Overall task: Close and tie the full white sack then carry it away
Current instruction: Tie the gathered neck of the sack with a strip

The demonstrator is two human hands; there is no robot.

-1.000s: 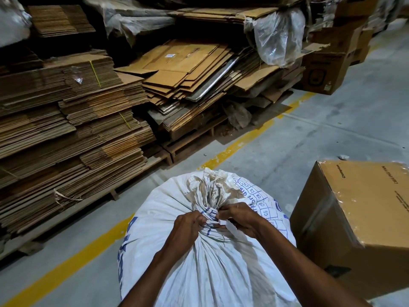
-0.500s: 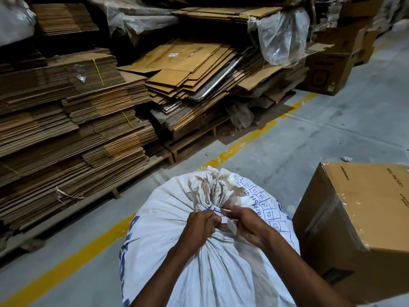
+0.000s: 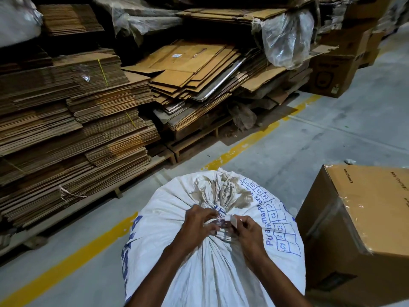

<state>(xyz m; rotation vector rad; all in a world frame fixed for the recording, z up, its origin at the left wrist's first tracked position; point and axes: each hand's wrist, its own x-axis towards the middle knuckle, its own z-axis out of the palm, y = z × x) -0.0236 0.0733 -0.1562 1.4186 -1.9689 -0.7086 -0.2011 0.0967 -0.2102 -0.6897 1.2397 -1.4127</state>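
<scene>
A full white woven sack with blue print stands on the floor right below me. Its mouth is gathered into a crumpled, stained bunch at the top. My left hand grips the sack's neck from the left. A little apart from it, my right hand pinches a pale tie strip at the right of the neck. The neck itself is partly hidden by my fingers.
A taped brown carton stands close on the right. Stacks of flattened cardboard on wooden pallets line the left and back, behind a yellow floor line. More boxes stand at the back right. Grey concrete floor stretches ahead.
My hands were pressed together on the neck; now they have drawn slightly apart, the right one pulling the strip end to the right. The sack has not moved.
</scene>
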